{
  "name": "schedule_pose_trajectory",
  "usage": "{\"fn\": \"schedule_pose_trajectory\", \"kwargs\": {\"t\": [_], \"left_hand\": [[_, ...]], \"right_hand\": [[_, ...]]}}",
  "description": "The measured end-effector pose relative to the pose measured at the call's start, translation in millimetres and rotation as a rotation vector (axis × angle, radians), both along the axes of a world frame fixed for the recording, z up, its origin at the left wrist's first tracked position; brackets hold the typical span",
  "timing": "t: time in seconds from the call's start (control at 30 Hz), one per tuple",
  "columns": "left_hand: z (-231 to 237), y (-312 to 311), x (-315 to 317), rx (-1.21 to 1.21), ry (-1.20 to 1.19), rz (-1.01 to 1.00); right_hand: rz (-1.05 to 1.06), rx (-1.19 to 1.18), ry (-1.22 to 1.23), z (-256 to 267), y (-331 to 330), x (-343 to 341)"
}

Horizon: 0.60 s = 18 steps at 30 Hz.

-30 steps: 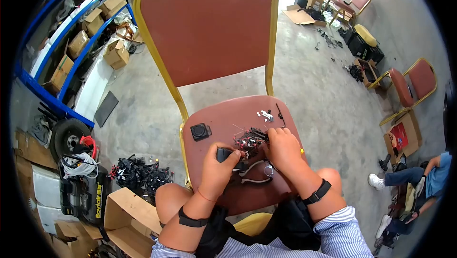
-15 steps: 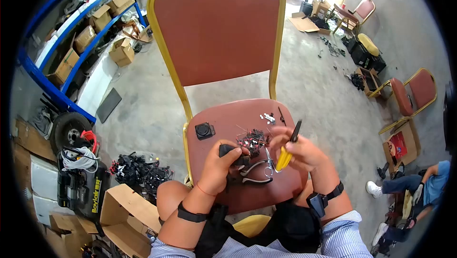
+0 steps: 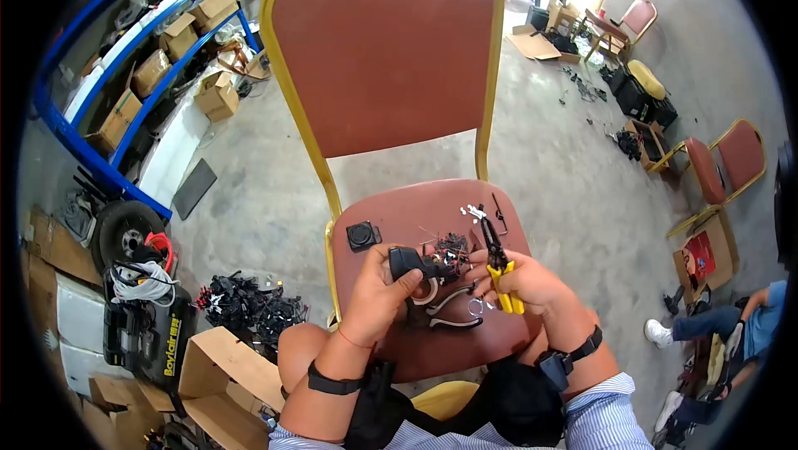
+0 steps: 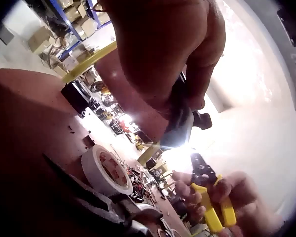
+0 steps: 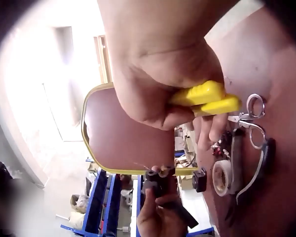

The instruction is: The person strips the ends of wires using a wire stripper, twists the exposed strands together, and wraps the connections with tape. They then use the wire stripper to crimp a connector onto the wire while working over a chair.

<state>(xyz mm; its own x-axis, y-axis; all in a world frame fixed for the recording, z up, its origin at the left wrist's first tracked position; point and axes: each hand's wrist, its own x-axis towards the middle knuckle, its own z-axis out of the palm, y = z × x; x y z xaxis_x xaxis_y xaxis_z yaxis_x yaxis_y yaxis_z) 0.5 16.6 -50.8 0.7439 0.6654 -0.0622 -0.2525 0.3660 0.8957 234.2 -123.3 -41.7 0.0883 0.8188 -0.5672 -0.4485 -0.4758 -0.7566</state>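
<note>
My left hand (image 3: 372,294) holds a black device (image 3: 406,262) over the left part of the red chair seat (image 3: 399,201). In my right hand (image 3: 535,284) are yellow-handled pliers (image 3: 504,279), their dark jaws pointing away from me; the left wrist view shows the fingers round the yellow handles (image 4: 213,217). Between and below the hands lie a roll of white tape (image 4: 106,171), silver scissors (image 5: 255,105) and dark-handled pliers (image 3: 454,322). A heap of small dark and red parts (image 3: 451,250) sits just beyond them.
A square black part (image 3: 362,236) lies at the seat's left, small white pieces (image 3: 474,210) and a thin black rod (image 3: 499,212) at its far right. The chair back (image 3: 386,51) rises beyond. Left on the floor are a cable pile (image 3: 249,304) and an open carton (image 3: 224,367).
The yellow-handled pliers came up in my right hand and now point away from me, over the seat. My left hand still holds the black device, now turned. The head view has shifted slightly.
</note>
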Motion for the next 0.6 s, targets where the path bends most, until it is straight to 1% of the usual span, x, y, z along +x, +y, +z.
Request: {"fn": "schedule_pose_trajectory", "kwargs": {"t": [0.07, 0.1, 0.2, 0.27, 0.4, 0.47, 0.6], "left_hand": [[3, 1, 0, 0.045, -0.018, 0.015], [2, 2, 1, 0.086, -0.031, 0.024], [-3, -1, 4, 0.177, -0.051, 0.058], [-2, -5, 6, 0.219, -0.046, 0.083], [1, -10, 12, 0.509, 0.073, 0.159], [-2, -12, 10, 0.616, 0.144, 0.201], [0, -16, 14, 0.545, 0.175, 0.211]], "right_hand": [[-0.014, 0.051, -0.004, 14, -5, 3], [-0.034, 0.037, -0.185, 20, -5, 0], [0.164, 0.292, -1.348, 14, -14, 2], [0.147, 0.308, -1.398, 10, -14, 1], [0.098, 0.245, -1.504, -5, -17, -6], [0.144, 0.295, -1.480, -3, -12, -8], [0.156, 0.399, -1.443, -5, -6, -18]]}}
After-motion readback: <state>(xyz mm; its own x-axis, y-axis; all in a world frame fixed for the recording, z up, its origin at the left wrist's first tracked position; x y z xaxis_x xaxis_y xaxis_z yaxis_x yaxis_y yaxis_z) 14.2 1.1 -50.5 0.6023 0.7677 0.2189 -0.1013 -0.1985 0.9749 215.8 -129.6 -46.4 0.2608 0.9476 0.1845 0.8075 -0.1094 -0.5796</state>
